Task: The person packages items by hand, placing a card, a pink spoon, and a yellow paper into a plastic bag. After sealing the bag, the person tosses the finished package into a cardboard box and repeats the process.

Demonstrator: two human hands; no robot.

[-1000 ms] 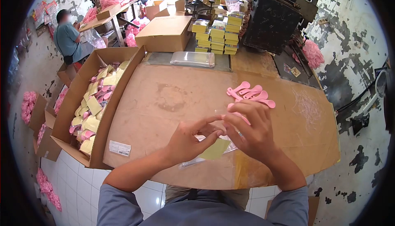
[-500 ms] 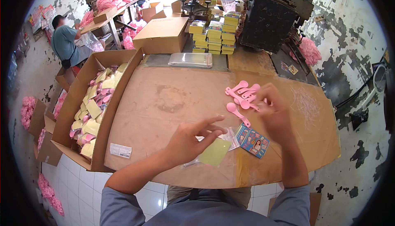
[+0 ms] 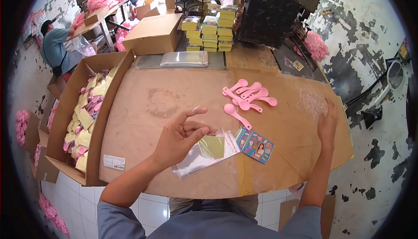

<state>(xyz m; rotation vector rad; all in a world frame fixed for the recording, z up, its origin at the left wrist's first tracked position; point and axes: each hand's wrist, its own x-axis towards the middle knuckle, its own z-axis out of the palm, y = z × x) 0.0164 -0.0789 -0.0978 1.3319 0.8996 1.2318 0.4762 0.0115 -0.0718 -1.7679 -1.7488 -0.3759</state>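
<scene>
My left hand (image 3: 176,137) is closed, with thumb and curled fingers at the top edge of a small clear plastic bag (image 3: 228,145) holding a pale yellow card (image 3: 212,147). Its index finger points out, with a shiny clear bit at the tip. More clear bags (image 3: 187,164) lie beneath. My right hand (image 3: 327,123) reaches to the right, fingers stretched out beside a heap of thin clear strips (image 3: 311,100); nothing shows in it. Between the hands lie blue printed cards (image 3: 257,145), a single pink measuring spoon (image 3: 237,116) and several more pink spoons (image 3: 248,94) in a pile.
On the left stands an open carton (image 3: 104,139) filled with packed bags. Toward the back are a closed box (image 3: 152,34), a stack of clear sleeves (image 3: 184,59), card stacks (image 3: 210,32) and a dark machine (image 3: 270,15). Another person (image 3: 58,47) sits at far left.
My right hand has moved from above the pink spoons to the strip heap on the right. My left hand has raised the bagged yellow card slightly, uncovering the bags below. The camera view has shifted.
</scene>
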